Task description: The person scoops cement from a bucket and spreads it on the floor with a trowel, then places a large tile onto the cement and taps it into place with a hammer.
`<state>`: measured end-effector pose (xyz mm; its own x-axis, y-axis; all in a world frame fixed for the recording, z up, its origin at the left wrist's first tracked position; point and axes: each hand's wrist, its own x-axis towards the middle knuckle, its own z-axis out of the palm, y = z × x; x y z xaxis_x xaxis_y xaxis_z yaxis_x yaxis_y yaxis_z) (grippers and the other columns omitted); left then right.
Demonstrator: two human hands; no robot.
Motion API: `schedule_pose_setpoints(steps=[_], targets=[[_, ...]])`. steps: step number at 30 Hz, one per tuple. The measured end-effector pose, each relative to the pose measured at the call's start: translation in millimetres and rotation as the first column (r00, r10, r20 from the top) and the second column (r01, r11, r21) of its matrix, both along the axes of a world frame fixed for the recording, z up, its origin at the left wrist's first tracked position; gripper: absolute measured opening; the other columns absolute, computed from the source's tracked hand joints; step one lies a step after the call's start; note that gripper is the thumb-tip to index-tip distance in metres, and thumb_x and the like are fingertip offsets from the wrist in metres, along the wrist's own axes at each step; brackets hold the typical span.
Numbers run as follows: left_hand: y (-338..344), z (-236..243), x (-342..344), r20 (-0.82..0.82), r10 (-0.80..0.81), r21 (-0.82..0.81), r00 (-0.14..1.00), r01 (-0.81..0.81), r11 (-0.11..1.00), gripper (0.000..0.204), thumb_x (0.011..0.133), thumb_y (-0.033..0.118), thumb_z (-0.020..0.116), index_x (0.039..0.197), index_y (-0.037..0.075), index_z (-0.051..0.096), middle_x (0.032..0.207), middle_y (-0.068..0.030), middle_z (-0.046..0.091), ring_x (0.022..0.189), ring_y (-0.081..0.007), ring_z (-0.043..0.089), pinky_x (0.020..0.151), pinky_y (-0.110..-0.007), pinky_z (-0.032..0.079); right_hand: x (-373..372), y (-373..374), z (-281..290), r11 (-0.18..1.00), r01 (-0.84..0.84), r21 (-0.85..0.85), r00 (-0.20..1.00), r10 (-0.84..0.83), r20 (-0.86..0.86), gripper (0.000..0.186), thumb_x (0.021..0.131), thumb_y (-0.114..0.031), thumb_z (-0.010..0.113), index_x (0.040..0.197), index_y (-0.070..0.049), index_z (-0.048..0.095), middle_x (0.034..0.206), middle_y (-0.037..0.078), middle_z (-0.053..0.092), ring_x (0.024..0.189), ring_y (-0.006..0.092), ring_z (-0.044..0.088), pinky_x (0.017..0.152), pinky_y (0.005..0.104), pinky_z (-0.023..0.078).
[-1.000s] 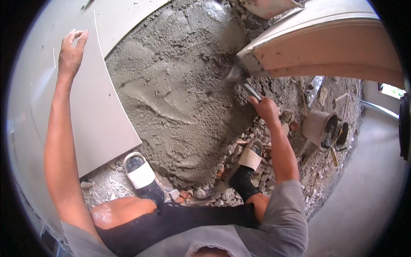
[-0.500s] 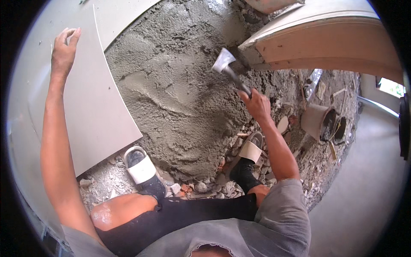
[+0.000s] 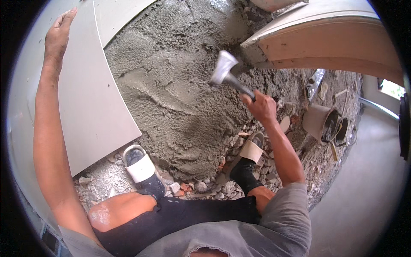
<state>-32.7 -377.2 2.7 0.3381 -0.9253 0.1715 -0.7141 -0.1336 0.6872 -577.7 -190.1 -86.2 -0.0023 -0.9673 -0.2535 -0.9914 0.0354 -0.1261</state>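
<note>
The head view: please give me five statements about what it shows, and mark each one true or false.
1. The right hand grips a tool with a metal head. True.
2. The left hand holds a bucket. False: nothing shows in it.
3. The rough grey mortar lies to the right of the large pale slab. True.
4. Both feet are bare. False: they wear dark socks and light-strapped sandals.
5. Broken rubble lies along the near edge of the mortar. True.

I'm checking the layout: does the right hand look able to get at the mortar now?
Likely yes: the right hand is near the mortar and nothing visible blocks it, though it grips a tool.
</note>
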Motion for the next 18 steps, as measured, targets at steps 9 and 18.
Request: schedule_pose_setpoints(steps=[9, 18], targets=[[3.5, 13.4, -1.4, -0.026, 0.017, 0.012, 1.000, -0.016, 1.000, 0.062, 0.086, 0.056, 0.054, 0.124, 0.008, 0.058, 0.124, -0.0113, 0.059, 0.120, -0.0211, 0.051, 0.105, -0.031, 0.033, -1.1, -13.2, -0.1, 0.987, 0.110, 0.113, 0.994, -0.109, -0.014, 0.069, 0.084, -0.070, 0.046, 0.072, -0.003, 0.057, 0.061, 0.016, 0.060, 0.060, 0.0365, 0.063, 0.055, 0.0458, 0.048], [-0.5, 17.9, 6.2, -0.031, 0.023, 0.049, 0.999, -0.022, 0.999, 0.067, 0.085, 0.057, 0.054, 0.129, 0.007, 0.054, 0.130, -0.0103, 0.055, 0.124, -0.0206, 0.047, 0.104, -0.033, 0.034, -7.7, -13.7, -1.6, 0.972, 0.215, 0.098, 0.972, -0.202, -0.123, 0.061, 0.080, -0.064, 0.058, 0.071, -0.004, 0.057, 0.062, 0.013, 0.060, 0.060, 0.0316, 0.063, 0.056, 0.0435, 0.049]])
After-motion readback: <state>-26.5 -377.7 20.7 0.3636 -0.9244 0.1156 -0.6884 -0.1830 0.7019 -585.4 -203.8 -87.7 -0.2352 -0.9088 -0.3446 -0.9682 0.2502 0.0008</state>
